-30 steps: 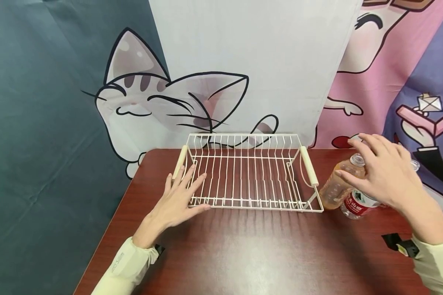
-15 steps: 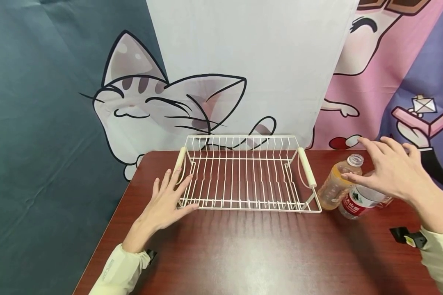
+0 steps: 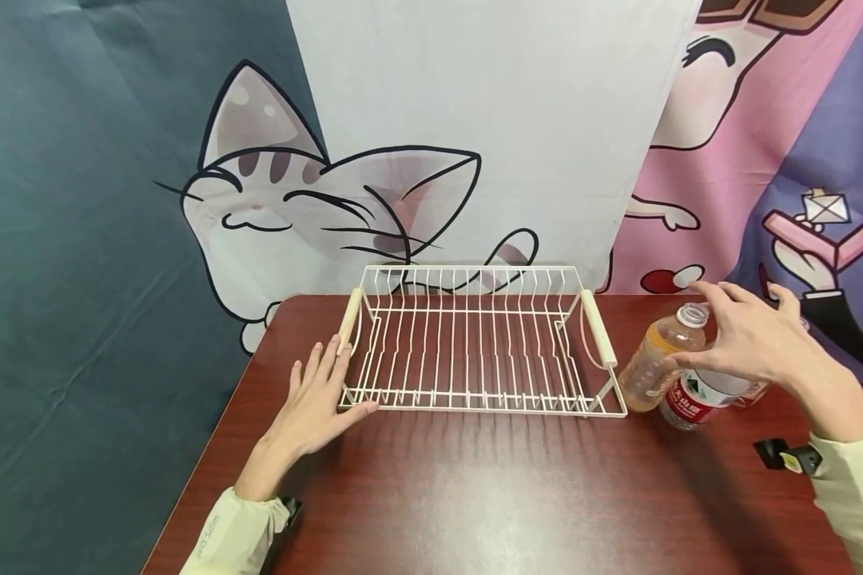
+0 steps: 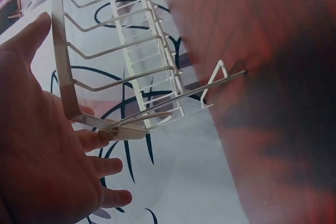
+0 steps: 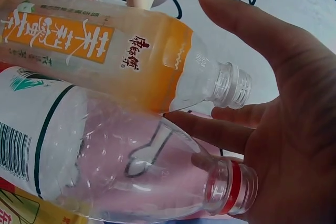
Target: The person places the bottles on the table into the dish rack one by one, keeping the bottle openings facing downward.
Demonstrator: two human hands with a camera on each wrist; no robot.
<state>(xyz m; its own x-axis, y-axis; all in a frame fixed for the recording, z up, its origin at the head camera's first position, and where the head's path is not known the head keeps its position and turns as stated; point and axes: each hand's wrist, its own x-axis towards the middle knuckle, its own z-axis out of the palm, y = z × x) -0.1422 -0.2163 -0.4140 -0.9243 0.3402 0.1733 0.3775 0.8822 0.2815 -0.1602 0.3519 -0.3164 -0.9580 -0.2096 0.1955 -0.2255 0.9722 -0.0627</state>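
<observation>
A cream wire dish rack (image 3: 475, 411) with pale handles stands on the table. My left hand (image 3: 305, 407) is at its left end, fingers spread, fingertips near the left handle (image 3: 350, 315); whether they touch it I cannot tell. In the left wrist view the rack's frame (image 4: 62, 61) passes in front of some fingers. My right hand (image 3: 762, 339) hovers around the bottle tops, thumb and fingers apart. An uncapped bottle with an orange label (image 5: 79, 40) and an uncapped clear bottle with a red neck ring (image 5: 126, 156) lie between thumb and fingers in the right wrist view, not gripped.
A yellow label (image 5: 42, 205) shows beside the clear bottle. The dark red table (image 3: 489, 495) extends in front of the rack. Cartoon-printed cloth (image 3: 546, 120) hangs behind it.
My left hand has drawn back to the left, from over the rack's end to beside its handle. My right hand has shifted slightly and lowered a little toward the bottles. The rack looks unmoved.
</observation>
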